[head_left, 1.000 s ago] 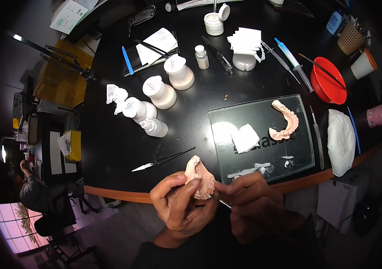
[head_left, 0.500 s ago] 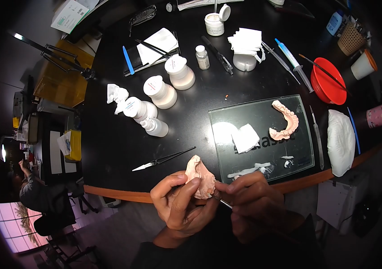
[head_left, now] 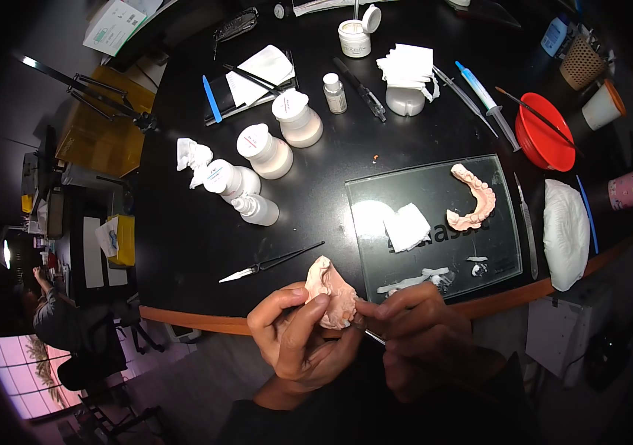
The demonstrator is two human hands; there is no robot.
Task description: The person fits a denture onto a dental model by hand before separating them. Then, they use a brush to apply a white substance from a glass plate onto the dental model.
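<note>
At the table's near edge my left hand [head_left: 300,341] is closed around a pale pink plaster dental cast [head_left: 331,297], thumb and fingers on its sides. Close by on the right, my right hand [head_left: 424,322] pinches a thin metal instrument [head_left: 375,337]; its tip is hidden behind the fingers. The right fingertips are at the cast's toothed edge. Beyond them a second, horseshoe-shaped dental cast [head_left: 482,199] lies on a glass slab [head_left: 435,174]. Also on the slab are a folded white tissue [head_left: 410,228] and streaks of white paste [head_left: 413,281].
Tweezers [head_left: 272,262] lie left of my hands. Several white-lidded jars [head_left: 266,152] and a dropper bottle [head_left: 259,211] stand behind them. A red bowl [head_left: 554,152] with a brush [head_left: 524,107] across it, a syringe [head_left: 483,96] and a white pad [head_left: 564,233] are at right. Far left, a person [head_left: 57,311] sits.
</note>
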